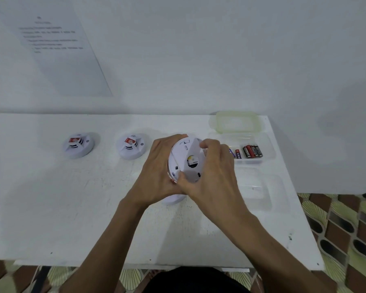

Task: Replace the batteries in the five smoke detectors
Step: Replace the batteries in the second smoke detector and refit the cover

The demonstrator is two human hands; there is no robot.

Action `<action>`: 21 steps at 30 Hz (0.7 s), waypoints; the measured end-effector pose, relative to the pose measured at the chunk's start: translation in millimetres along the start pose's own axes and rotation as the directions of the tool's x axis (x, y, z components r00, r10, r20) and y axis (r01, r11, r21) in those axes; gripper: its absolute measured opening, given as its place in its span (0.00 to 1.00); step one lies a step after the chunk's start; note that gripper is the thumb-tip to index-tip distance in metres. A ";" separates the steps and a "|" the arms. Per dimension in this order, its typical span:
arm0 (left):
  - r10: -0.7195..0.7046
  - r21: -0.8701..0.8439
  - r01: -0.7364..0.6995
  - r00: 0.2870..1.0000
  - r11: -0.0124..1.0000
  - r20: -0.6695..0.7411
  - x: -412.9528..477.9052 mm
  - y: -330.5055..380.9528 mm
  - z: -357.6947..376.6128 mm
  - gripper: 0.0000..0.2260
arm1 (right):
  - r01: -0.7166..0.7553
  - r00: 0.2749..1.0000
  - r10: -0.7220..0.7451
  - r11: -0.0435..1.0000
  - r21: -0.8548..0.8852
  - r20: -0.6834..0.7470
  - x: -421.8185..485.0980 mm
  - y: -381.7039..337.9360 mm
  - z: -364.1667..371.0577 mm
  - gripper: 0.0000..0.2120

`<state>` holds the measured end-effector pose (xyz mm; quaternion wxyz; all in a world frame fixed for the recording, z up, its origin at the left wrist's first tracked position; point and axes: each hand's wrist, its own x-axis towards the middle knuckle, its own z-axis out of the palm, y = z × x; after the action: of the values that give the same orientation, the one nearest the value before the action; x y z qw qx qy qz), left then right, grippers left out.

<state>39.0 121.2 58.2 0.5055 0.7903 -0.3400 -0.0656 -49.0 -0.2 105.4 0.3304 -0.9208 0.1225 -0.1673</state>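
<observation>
My left hand (156,172) grips the smoke detector (173,159) to steady it; my right hand (213,176) curls round its back plate (193,149), probably to twist it off

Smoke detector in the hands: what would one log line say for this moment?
left hand: grips smoke detector; right hand: grips same detector; two detectors: on table, left; batteries: in clear box, right

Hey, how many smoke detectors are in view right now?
3. On the table: the far-left detector and the middle detector. The held detector is gripped by the left hand and right hand. A white curved edge beneath them may be another, mostly hidden.
</observation>
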 end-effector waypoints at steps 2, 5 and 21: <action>0.019 0.011 -0.019 1.000 1.000 0.013 -0.5 -1.2 -0.2 0.36 | 0.008 1.000 -0.008 1.000 -0.015 -0.011 1.1 -1.3 -1.1 0.31; 0.056 0.000 -0.056 0.998 0.998 -0.005 -0.8 -2.1 -1.2 0.35 | 0.011 1.000 -0.011 1.000 0.000 0.010 1.0 -2.7 0.5 0.30; 0.166 0.146 -0.155 0.984 0.977 -0.067 -5.7 -10.3 -7.2 0.37 | -0.209 0.978 0.128 0.545 0.812 0.166 -11.1 15.9 -19.7 0.11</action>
<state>42.7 132.7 51.6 0.4654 0.7957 -0.3865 0.0306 -68.6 -19.6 106.9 0.7415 -0.6496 0.1032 -0.1325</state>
